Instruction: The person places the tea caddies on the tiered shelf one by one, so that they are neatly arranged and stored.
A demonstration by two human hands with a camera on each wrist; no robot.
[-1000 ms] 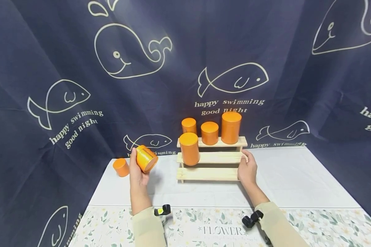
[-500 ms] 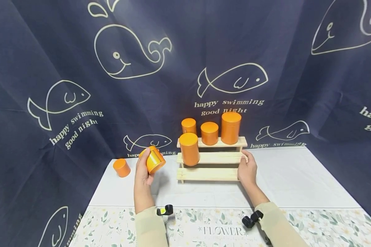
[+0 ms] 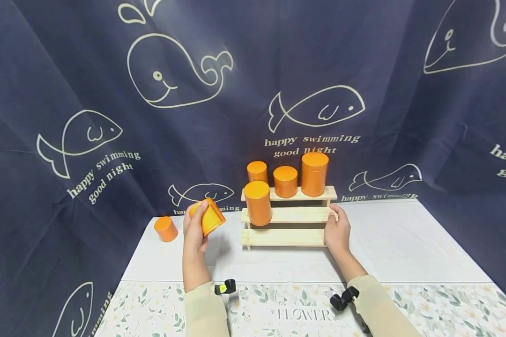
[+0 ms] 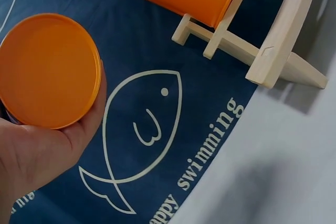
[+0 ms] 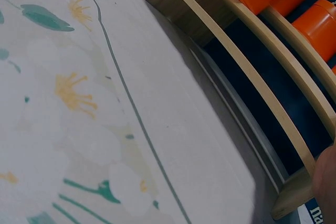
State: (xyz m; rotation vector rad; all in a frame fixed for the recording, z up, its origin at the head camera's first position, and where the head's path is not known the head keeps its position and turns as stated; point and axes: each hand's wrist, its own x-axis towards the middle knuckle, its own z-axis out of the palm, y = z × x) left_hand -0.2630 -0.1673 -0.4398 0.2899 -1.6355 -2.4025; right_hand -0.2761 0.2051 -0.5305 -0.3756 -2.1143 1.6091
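Observation:
My left hand [image 3: 195, 236] grips an orange tin [image 3: 212, 218], holding it tilted above the white table, left of a three-tier wooden stand [image 3: 286, 238]. In the left wrist view the tin's round flat end [image 4: 50, 72] faces the camera, and the fingers behind it are mostly hidden. At the stand's right end, my right hand [image 3: 337, 230] holds the side of the tiers. Only a bit of that hand [image 5: 325, 179] enters the right wrist view. On the stand's middle tier, at the left, a tall orange tin [image 3: 259, 206] stands upright.
The top tier carries a partly hidden tin [image 3: 257, 171], a short tin [image 3: 286, 182] and a tall tin [image 3: 315, 174]. Another small orange tin [image 3: 166, 229] stands at the table's left edge. A dark blue curtain [image 3: 253, 70] hangs behind; a floral cloth [image 3: 295, 299] covers the front.
My left hand has moved slightly right with the tin, and its hold on the tin has turned a little. The right hand stays at the stand's end.

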